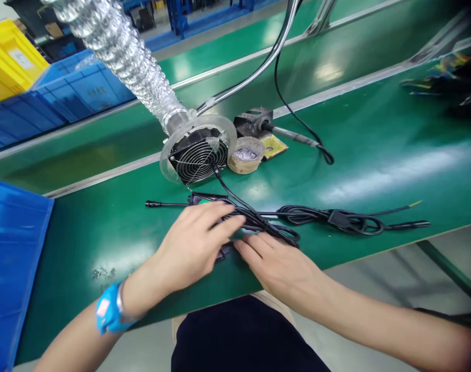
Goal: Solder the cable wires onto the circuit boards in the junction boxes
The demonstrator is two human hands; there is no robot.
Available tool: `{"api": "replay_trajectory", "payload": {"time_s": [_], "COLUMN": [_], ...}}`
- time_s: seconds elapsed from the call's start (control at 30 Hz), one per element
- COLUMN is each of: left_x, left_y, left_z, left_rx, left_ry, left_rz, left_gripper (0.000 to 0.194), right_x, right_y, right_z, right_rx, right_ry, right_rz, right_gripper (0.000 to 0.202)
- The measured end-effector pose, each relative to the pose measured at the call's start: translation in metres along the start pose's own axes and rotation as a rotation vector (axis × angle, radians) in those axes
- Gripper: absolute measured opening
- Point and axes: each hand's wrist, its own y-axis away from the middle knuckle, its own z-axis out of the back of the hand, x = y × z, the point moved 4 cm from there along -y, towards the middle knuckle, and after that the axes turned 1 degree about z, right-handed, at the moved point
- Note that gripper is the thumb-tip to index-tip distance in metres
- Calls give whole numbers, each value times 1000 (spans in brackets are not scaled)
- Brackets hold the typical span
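Observation:
My left hand (194, 240) lies over a black plastic housing (209, 197), hiding most of it; its thumb and fingers are bent over the cables. Close beside it, my right hand (274, 258) has its fingertips pressed at the near side of a coiled black cable (287, 236), against the housing. What the fingertips pinch is too hidden to make out. A thin lead with a black connector (154, 204) sticks out to the left. To the right lies another bundled black cable (338, 219) with a bare yellowish wire end.
A round fan (199, 159) on a silver duct (127, 62) stands behind my hands. Beside it are a solder tin (246, 154), a yellow sponge (273, 146) and a soldering iron (293, 135) in its holder. A blue bin (14, 258) stands at left; wires (452, 82) lie far right.

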Motion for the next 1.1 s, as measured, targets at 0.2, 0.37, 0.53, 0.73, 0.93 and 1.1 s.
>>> {"api": "replay_trajectory", "payload": {"time_s": [0.2,0.37,0.53,0.73,0.93,1.1], "left_x": [7,13,20,21,20,20], "left_y": [51,63,71,76,76,72], "left_z": [-20,-34,-34,-34,-35,-35], "left_rx": [155,202,215,170,187,213], "left_ry": [86,92,130,127,84,64], "left_rz": [318,271,215,169,131,163], "left_gripper": [67,67,67,56,40,36], "right_x": [-12,-12,-13,-11,-5,3], "right_y": [-14,-15,-20,-25,-32,-40], "right_z": [-14,-16,-18,-24,-21,-24], "right_rx": [-20,0,-3,-40,98,218], "right_ry": [-165,-410,-489,-390,-303,-257], "right_rz": [-42,-31,12,110,166,137], "right_gripper": [22,23,19,20,19,17]}}
